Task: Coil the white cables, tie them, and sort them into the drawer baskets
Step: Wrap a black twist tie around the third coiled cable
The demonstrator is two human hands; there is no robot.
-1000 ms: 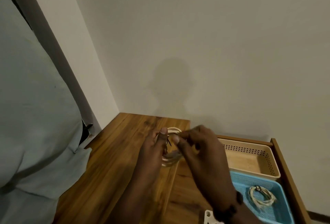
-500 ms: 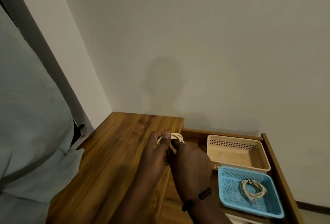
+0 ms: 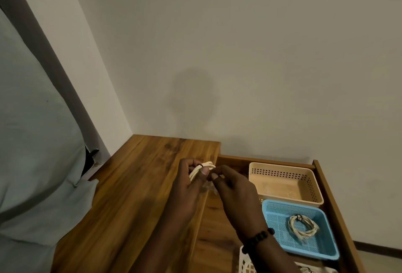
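Landmark: the open wooden drawer (image 3: 332,203), pulled out to the right of the brown wooden tabletop (image 3: 139,185); all places below are given from it.
Cable in hand: a small coil of white cable (image 3: 201,169), held in the air just past the drawer's left rim, over the tabletop edge. A dark tie (image 3: 201,165) crosses its upper strands.
Left hand (image 3: 191,183): fingers curled round the coil, thumb pressed across the strands just below the tie, so it carries the coil.
Right hand (image 3: 235,187): thumb and forefinger pinched together beside the coil, near the tie; they seem to hold a tie end, but it is too small to tell for sure. A dark bead bracelet (image 3: 258,239) sits on this wrist.
Done so far: a tied coil of white cable (image 3: 303,226) lies inside the blue mesh plastic basket (image 3: 272,224), in the middle of the drawer.
Empty place: the beige perforated plastic basket (image 3: 282,170), at the drawer's far end, holds nothing.
Near end: a white slotted basket (image 3: 244,262) shows partly at the drawer's near end; something pale lies in it, though too little shows to name it.
Progress: judging by this, the held coil is wound and its tying is nearly finished.
Left to do: finish the tie, then drop the coil into a basket.
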